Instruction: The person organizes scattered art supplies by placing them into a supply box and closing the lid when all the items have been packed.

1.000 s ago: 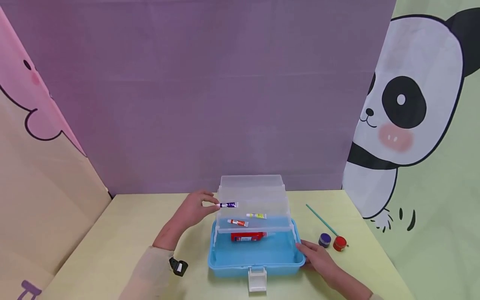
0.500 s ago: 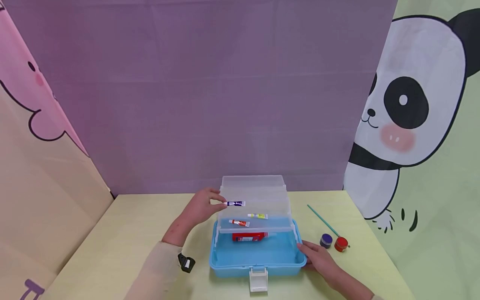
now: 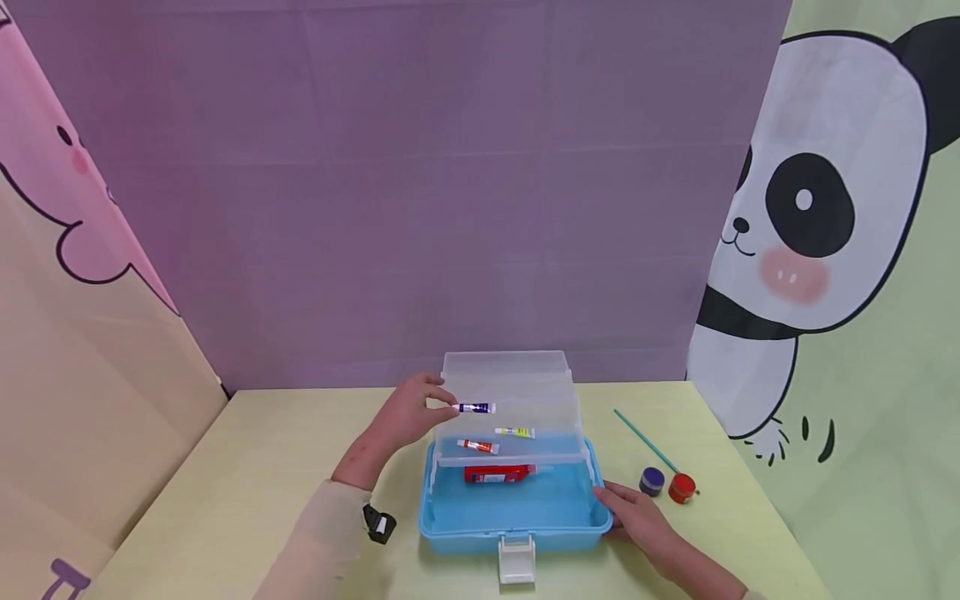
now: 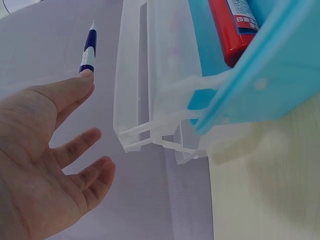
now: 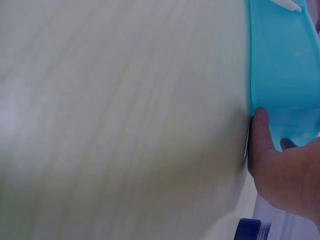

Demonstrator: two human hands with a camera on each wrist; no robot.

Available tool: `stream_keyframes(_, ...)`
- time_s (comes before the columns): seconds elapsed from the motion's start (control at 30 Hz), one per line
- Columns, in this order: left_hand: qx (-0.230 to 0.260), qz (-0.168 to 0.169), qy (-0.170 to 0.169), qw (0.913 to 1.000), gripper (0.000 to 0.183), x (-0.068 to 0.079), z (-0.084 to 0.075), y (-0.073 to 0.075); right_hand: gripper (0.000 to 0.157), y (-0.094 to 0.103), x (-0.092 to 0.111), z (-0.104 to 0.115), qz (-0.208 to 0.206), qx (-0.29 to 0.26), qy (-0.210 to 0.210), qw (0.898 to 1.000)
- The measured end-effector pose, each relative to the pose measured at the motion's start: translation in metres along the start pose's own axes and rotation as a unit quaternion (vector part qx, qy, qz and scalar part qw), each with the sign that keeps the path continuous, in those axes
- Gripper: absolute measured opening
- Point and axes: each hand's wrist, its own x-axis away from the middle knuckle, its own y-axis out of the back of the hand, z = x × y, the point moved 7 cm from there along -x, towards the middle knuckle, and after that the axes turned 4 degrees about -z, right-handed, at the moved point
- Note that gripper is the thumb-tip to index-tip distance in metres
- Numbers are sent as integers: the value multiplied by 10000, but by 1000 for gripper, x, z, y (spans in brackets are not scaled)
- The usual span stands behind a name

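Looks like a small shift right for the purple tube point(image 3: 477, 408), now farther over the clear trays point(image 3: 542, 408), pinched in the left hand point(image 3: 408, 412) grip (with the right hand point(image 3: 639, 520) holding the blue box point(image 3: 459, 543)), so not set down yet.

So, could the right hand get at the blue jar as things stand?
Probably yes: the blue jar stands close beside the right hand, with nothing visible between them, though that hand would first have to leave the box.
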Motion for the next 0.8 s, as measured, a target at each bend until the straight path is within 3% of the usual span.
stream_keyframes(0.8,-37,-20,-75,10000,22,-4,2,-8,76,0,2,0,-71,39,-13,10000)
